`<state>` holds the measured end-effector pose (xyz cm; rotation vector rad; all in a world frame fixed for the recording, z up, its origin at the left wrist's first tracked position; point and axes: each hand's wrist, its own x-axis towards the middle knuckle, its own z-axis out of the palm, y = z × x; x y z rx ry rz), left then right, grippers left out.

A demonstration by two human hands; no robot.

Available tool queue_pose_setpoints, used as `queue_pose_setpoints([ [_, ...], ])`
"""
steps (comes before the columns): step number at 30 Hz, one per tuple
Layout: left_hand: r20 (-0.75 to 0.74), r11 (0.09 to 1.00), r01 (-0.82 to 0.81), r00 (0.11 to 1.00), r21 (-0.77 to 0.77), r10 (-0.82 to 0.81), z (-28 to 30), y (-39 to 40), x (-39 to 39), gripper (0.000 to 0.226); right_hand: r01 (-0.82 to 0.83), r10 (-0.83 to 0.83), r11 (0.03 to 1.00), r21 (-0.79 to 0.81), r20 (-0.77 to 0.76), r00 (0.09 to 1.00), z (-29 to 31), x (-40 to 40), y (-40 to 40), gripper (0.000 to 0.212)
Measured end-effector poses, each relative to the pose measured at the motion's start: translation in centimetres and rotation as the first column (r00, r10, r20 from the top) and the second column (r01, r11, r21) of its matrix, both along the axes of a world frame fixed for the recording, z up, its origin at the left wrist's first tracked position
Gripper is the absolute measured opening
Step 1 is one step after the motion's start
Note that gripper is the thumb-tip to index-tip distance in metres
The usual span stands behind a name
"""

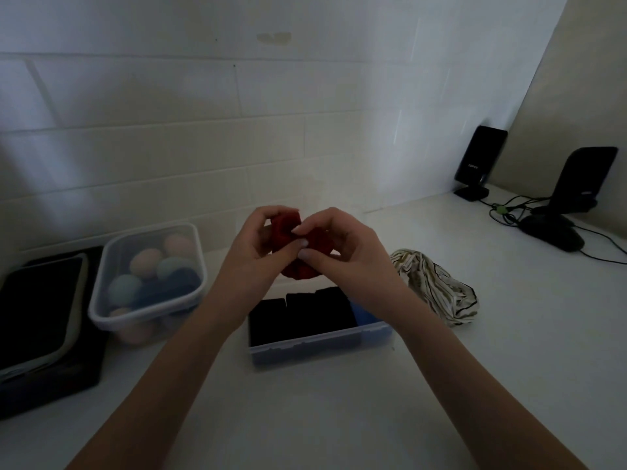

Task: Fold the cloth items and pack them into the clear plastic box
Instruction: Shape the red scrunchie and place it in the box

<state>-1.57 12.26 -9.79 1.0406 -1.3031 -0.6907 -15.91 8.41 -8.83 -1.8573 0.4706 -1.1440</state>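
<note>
Red cloth [298,245] is held bunched between both hands at the centre of the frame, raised above the counter so that it can be worked into a fold without dragging. The left hand [258,247] is curled around the cloth's left side, while the right hand [339,247] pinches its right part between thumb and fingertips. Directly below, at lower centre, the clear plastic box [319,344] stands open and is already partly packed: dark folded items fill its left portion and a blue item [364,313] sits at its right end. A striped cloth [437,290], unfolded, lies on the counter [475,368] just right of the box, evidently awaiting its turn. A second container [149,283] with pale rounded items stands at left.
</note>
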Motion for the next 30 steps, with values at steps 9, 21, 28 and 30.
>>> queue_pose_setpoints([
  [9,-0.184,0.941,0.326,0.934,0.088,-0.307,-0.3,0.3,-0.1,0.048,0.043,-0.041,0.998,0.055,-0.052,0.998,0.0,-0.2,-0.4,0.023],
  [21,0.141,0.998,-0.014,0.990,0.062,0.005,-0.3,1.4,0.2,0.048,0.056,-0.047,0.996,0.071,-0.123,0.991,-0.2,-0.8,-0.6,0.036],
  [28,0.056,0.982,0.066,0.995,0.179,-0.077,0.4,3.2,1.5,0.032,0.034,-0.021,0.998,0.049,-0.250,0.968,-0.4,0.0,0.7,0.037],
  [30,-0.023,0.955,0.140,0.990,0.263,-0.139,0.6,3.3,1.4,0.027,-0.010,0.026,0.998,0.064,-0.263,0.964,-0.2,0.1,1.1,0.038],
])
